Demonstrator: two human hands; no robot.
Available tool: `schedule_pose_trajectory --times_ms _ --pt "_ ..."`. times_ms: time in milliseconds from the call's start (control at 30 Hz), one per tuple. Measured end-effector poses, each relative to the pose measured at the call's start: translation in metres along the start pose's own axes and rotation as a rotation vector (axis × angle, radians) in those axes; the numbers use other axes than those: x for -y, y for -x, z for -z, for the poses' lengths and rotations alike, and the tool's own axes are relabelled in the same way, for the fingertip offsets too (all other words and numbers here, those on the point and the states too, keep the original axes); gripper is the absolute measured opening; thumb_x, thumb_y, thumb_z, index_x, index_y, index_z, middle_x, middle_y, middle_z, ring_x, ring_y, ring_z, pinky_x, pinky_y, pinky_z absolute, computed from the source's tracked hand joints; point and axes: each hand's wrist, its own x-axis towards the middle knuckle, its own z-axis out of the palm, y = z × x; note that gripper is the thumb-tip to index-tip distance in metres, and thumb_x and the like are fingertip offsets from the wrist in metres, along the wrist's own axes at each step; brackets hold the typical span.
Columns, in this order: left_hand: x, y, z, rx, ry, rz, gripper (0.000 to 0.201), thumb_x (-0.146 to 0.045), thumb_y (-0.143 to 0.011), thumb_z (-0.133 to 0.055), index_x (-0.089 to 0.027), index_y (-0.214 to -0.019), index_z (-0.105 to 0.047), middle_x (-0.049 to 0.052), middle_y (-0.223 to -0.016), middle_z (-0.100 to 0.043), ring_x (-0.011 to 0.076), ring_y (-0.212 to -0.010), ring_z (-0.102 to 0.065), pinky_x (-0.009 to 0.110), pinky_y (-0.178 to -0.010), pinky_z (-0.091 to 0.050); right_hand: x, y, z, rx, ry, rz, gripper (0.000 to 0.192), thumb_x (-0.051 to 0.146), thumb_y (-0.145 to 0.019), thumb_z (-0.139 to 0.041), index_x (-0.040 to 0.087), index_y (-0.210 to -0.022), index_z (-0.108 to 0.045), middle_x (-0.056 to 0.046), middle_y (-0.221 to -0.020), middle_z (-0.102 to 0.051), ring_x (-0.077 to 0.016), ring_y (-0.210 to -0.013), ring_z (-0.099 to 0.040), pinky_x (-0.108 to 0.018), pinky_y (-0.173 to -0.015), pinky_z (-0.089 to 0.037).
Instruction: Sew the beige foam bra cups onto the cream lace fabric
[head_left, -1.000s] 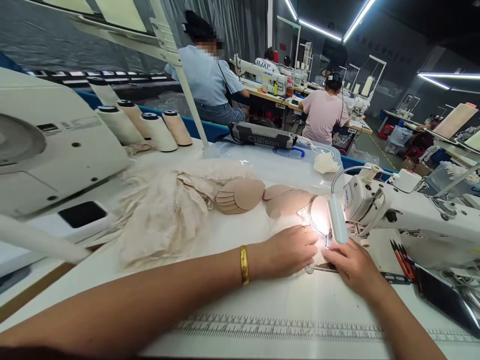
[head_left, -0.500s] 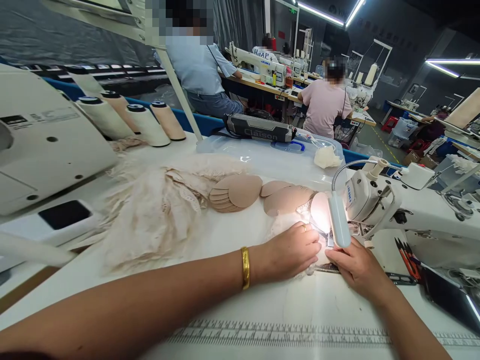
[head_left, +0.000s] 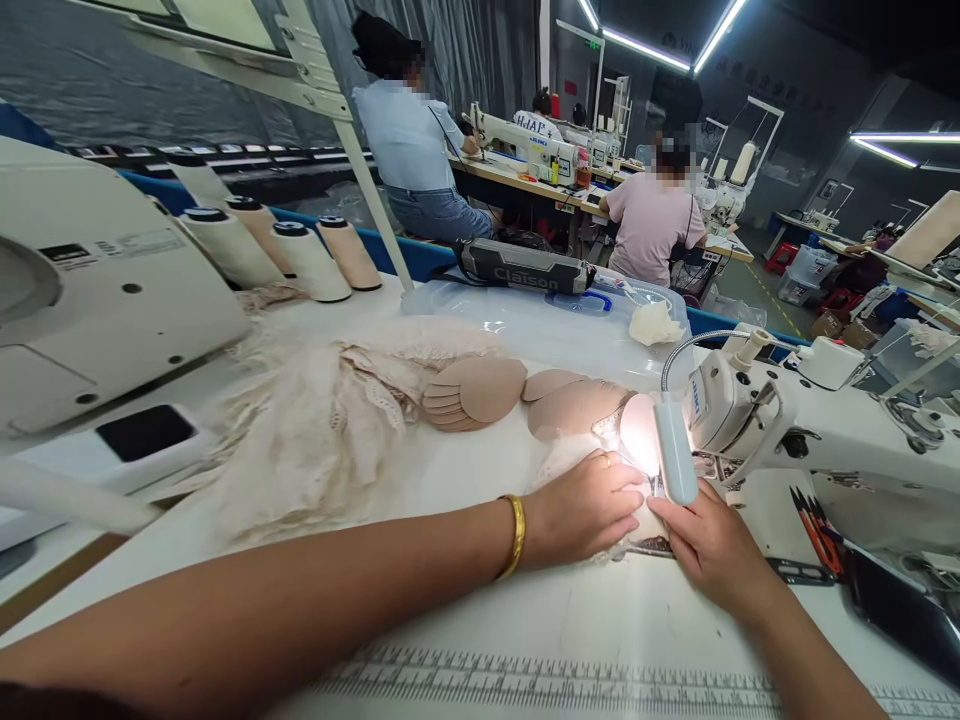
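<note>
Table edge: a printed ruler scale (head_left: 570,682) runs along the near edge of the white sewing table (head_left: 480,610).
Left hand: the left hand (head_left: 581,505) lies palm down, fingers flat and together, pressing on the lace piece (head_left: 626,545) just left of the needle; a gold bangle (head_left: 514,536) sits on the wrist and a ring on one finger.
Right hand: the right hand (head_left: 709,545) rests flat on the same piece from the right, fingers stretched toward the needle, not curled around anything.
Hands together: fingertips nearly meet under the lamp, both holding the fabric down by pressure rather than gripping it.
Lace piece: pale, mostly hidden beneath the hands, lying on the machine bed right at the presser foot; glare hides the foot itself.
Lamp: a small gooseneck lamp (head_left: 673,450) shines straight onto the work.
Sewing machine: the white sewing machine (head_left: 817,440) stretches off to the right; red-handled snips (head_left: 814,518) lie on its bed.
Middle of table: a stack of beige bra cups (head_left: 472,393) and some loose ones (head_left: 574,405) lie just beyond the hands, a heap of cream lace (head_left: 330,430) to their left.
Further back: four thread cones (head_left: 285,255), a clear plastic box (head_left: 555,325) and a grey device (head_left: 525,267).
Background: two people (head_left: 652,215) sit at other machines, backs turned.
</note>
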Motion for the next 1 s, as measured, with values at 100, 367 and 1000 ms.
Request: schedule_pose_trajectory --times_ms 100,367,1000 --pt "0.008 -0.004 -0.003 -0.010 0.036 -0.023 0.022 -0.024 -0.093 -0.061 -0.017 -0.073 -0.060 0.004 -0.084 -0.063 0.0177 -0.075 -0.052 0.034 -0.072 -0.041 -0.001 0.000 -0.003 -0.026 0.033 -0.034 0.030 0.010 -0.094 -0.043 0.023 -0.110 -0.066 -0.009 -0.095 -0.064 -0.0246 -0.095 -0.062 -0.033 -0.074 -0.052" --pt "0.029 -0.023 -0.003 0.032 0.188 -0.117 0.012 -0.021 -0.094 -0.060 -0.020 -0.087 -0.070 0.007 -0.096 -0.070 0.0206 -0.087 -0.058 0.037 -0.086 -0.047 -0.004 0.000 -0.005 -0.024 -0.012 -0.121 0.038 0.009 -0.092 -0.044 0.025 -0.119 -0.065 -0.009 -0.111 -0.067 -0.0222 -0.094 -0.064 -0.029 -0.068 -0.052" --pt "0.027 -0.029 -0.004 0.002 0.032 -0.008 0.013 -0.024 -0.091 -0.061 -0.018 -0.082 -0.069 0.010 -0.098 -0.067 0.0259 -0.098 -0.056 0.041 -0.088 -0.042 -0.011 0.003 -0.010 -0.059 0.065 -0.113 0.024 0.013 -0.096 -0.044 0.023 -0.102 -0.064 -0.009 -0.100 -0.066 -0.0220 -0.091 -0.063 -0.028 -0.062 -0.046"
